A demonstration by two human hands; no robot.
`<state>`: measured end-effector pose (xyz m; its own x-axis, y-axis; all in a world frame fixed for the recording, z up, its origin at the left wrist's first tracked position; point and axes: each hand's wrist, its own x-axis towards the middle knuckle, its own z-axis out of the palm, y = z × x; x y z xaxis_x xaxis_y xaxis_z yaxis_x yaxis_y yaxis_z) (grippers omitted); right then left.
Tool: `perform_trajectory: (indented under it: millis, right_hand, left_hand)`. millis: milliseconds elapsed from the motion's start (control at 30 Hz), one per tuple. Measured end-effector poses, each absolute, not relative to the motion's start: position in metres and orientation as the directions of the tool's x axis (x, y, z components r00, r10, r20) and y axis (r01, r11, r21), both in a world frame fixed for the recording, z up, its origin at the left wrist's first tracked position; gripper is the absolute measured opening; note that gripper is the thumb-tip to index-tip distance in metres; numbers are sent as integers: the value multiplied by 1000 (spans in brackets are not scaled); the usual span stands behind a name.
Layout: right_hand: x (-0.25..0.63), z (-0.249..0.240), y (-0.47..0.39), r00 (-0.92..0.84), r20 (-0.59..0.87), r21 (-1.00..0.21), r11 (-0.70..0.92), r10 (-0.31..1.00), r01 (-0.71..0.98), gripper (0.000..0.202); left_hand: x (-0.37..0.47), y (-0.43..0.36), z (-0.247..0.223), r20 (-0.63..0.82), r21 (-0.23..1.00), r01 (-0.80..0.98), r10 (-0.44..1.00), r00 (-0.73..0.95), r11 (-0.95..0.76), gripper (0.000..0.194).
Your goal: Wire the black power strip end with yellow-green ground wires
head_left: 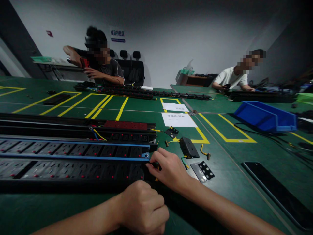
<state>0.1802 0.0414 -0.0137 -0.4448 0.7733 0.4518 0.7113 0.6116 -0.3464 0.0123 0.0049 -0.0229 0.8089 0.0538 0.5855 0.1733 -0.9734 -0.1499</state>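
Note:
Near the front edge of view my left hand is curled into a fist, its fingertips turned away, so anything inside is hidden. Just beyond it, my right hand pinches with thumb and forefinger at the right end of the nearest black power strip. A small dark piece with a bit of yellow shows by those fingers, too unclear to name. Behind this strip lies a blue-edged power strip, its end next to my right knuckles. Both carry rows of sockets with red dots.
Right of my hands lie a black module, a perforated plate, short yellow wires and a phone. A blue bin stands farther right. White paper sheets lie ahead. Two people work across the table.

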Motion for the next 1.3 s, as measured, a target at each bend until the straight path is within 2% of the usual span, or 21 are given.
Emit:
perform_trajectory:
  millis: [200,367,633,733,867,933,1000,1100,1167,1233,1300]
  right_hand:
    - [179,-13,42,-442,471,-406,633,763,660,7]
    - [178,-11,42,-446,478,-406,641,757,652,6]
    - [182,-14,46,-505,481,-380,689,717,617,4]
    - [186,-4,45,-524,455,-420,693,720,586,6]
    - [209,18,40,-467,541,-390,701,699,597,10]
    - [230,27,38,-400,580,-365,666,710,651,14]
    - [256,32,38,-310,567,-351,565,763,747,18]
    - [294,31,39,-148,525,-308,349,838,885,22]
    - [312,25,40,-93,474,-226,223,876,948,22]
    - [319,17,40,-118,385,-167,195,915,967,18]
    - [317,10,39,-203,280,-190,261,939,946,17]
  left_hand:
    - [12,5,-21,573,-154,171,53,818,-973,22]
    - [11,5,-23,593,-145,170,52,804,-975,20]
    - [10,5,-24,530,-172,171,56,846,-970,21]
    - [11,5,-24,531,-178,173,54,846,-969,22]
    - [11,6,-23,575,-160,175,52,816,-971,19]
    - [11,6,-23,563,-163,167,48,825,-972,20]
    - [11,6,-22,545,-173,164,44,837,-971,22]
    - [11,6,-20,555,-172,170,47,831,-970,22]
    - [11,6,-19,556,-163,173,54,829,-971,21]
    - [11,5,-18,548,-156,167,56,835,-974,21]
    - [11,5,-17,550,-147,166,59,833,-975,22]
